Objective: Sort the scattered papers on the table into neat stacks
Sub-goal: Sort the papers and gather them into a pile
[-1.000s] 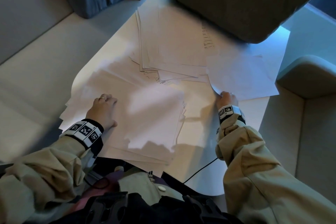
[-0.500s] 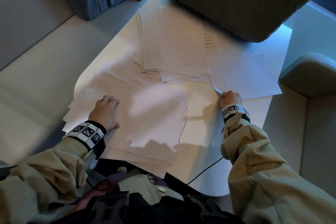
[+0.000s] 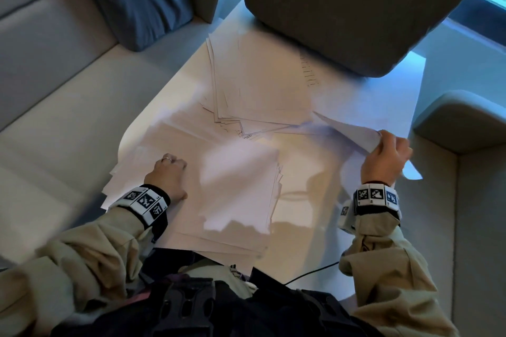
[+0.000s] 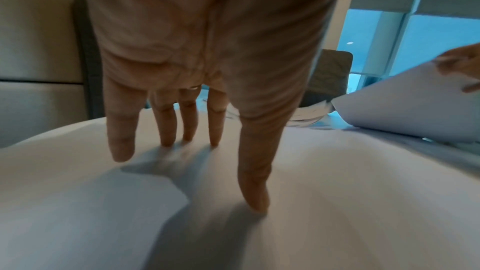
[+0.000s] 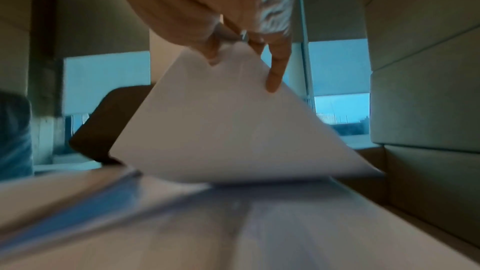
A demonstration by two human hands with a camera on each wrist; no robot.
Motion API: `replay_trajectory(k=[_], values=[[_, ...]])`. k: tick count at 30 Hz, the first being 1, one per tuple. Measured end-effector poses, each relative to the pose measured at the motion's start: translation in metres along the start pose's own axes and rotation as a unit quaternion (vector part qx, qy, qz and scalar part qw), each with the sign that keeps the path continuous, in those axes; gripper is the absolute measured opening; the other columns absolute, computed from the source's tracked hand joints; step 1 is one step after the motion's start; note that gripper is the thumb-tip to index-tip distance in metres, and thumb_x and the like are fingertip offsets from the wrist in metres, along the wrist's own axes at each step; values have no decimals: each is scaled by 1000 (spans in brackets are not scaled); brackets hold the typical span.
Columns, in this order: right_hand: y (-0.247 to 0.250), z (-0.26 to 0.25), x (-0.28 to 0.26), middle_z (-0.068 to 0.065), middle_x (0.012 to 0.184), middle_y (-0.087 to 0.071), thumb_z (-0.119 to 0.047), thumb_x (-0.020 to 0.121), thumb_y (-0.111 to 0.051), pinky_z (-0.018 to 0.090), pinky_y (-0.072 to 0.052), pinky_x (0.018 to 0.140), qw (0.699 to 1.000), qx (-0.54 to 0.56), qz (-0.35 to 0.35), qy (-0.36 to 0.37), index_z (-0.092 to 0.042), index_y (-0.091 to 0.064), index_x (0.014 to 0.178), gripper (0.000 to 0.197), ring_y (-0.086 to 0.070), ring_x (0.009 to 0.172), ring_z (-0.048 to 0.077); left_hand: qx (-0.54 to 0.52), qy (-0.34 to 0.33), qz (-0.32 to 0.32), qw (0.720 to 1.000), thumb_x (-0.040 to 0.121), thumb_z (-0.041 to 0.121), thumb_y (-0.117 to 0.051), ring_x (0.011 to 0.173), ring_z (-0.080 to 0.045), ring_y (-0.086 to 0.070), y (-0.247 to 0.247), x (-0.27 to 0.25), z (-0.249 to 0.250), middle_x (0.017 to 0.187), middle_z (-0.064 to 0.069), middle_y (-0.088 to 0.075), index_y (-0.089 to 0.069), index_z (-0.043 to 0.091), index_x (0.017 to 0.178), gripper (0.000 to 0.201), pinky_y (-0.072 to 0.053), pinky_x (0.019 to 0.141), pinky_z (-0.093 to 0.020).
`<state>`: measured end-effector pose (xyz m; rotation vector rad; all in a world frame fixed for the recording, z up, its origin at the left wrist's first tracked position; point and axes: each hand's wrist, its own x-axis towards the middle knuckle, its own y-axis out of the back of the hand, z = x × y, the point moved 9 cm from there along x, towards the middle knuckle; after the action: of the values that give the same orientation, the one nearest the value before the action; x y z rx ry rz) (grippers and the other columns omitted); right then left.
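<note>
Nearest the body, the left hand rests on the near stack of papers, its fingers fairly straight with the tips pressing down on the top page, gripping nothing; that pressure is worth holding so the fanned pile does not slide off the table edge it already overhangs. To the right, the right hand pinches one corner of a loose sheet between thumb and fingers, the paper raised off the table and sagging away from the grip. To do this step well, I judge the sheet should be lifted fully clear before it travels, carried low across the bare strip of table, and laid onto the near stack with its edges squared against those beneath. Held by one corner it will flop and may catch air, so a slow sweep suits it. Farther off lies a second stack, also fanned, partly under a dark cushion, with more loose pages beside it.
</note>
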<state>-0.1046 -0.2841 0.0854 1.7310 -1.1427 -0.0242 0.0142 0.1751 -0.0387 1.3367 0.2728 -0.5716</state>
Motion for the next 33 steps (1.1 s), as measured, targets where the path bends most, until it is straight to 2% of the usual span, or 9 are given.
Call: replay_trajectory(k=[6, 12, 15, 18, 21, 23, 27, 30, 33], values=[[48, -57, -1, 22, 94, -58, -4, 96, -46, 35, -39, 80, 986, 57, 91, 128, 2, -60, 102, 17, -48, 89, 32, -74, -144, 72, 984, 74, 28, -77, 130, -24, -37, 36, -6, 82, 144, -7, -30, -37, 18, 139, 76, -39, 101, -37], [72, -121, -38, 18, 93, -63, 15, 80, -53, 22, -38, 83, 963, 109, 40, 245, 3, -64, 98, 25, -49, 91, 24, -158, -329, 213, 906, 66, 32, -83, 134, -26, -32, 90, -48, 171, 151, -8, -18, -32, 13, 142, 93, -35, 108, -36], [88, -148, -57, 13, 89, -68, 16, 79, -57, 15, -40, 82, 944, 148, 21, 294, 1, -69, 93, 25, -56, 87, 22, -189, -378, 246, 872, 67, 38, -81, 134, -20, -32, 109, -68, 197, 150, -4, -28, -31, 15, 142, 93, -28, 111, -35], [100, -168, -72, 10, 86, -70, 22, 71, -56, 22, -49, 74, 926, 203, 5, 318, 0, -73, 90, 34, -60, 85, 20, -206, -402, 222, 864, 76, 42, -73, 117, -17, -54, 108, -71, 212, 126, 0, -60, -48, 22, 130, 63, -30, 112, -40], [102, -169, -76, 9, 91, -71, 15, 72, -61, 36, -54, 71, 934, 198, 17, 298, -4, -72, 98, 33, -62, 87, 22, -225, -420, 219, 851, 87, 48, -54, 77, -19, -65, 107, -74, 212, 82, 2, -71, -67, 24, 97, 29, -52, 74, -37], [93, -149, -70, 10, 106, -68, -3, 79, -70, 41, -52, 80, 959, 136, 23, 246, -6, -65, 114, 36, -59, 99, 23, -253, -402, 240, 847, 88, 40, -60, 65, -21, -61, 116, -73, 201, 71, 1, -67, -68, 19, 89, 22, -49, 60, -32], [53, -50, -66, 16, 149, -29, -46, 64, -83, 45, -27, 111, 996, 26, -49, -68, -5, -21, 148, 112, -27, 138, 31, -288, -352, 312, 834, 89, 36, -55, 72, -29, -65, 148, -64, 161, 81, -11, -70, -69, 9, 96, 31, -49, 62, -34], [-1, 5, -97, 14, 157, -10, -47, 59, -86, 44, -20, 117, 908, 181, -204, -317, -5, 8, 149, 137, -17, 144, 27, -308, -307, 299, 849, 89, 34, -45, 75, -36, -62, 159, -45, 131, 76, -14, -64, -63, 7, 92, 32, -43, 64, -35], [-47, 1, -128, 14, 132, -49, -32, 64, -86, 47, -40, 103, 801, 330, -309, -393, -8, -14, 148, 113, -50, 120, 25, -297, -250, 278, 879, 94, 31, -44, 82, -37, -59, 159, -26, 103, 83, -19, -64, -60, 5, 95, 31, -36, 66, -33]])
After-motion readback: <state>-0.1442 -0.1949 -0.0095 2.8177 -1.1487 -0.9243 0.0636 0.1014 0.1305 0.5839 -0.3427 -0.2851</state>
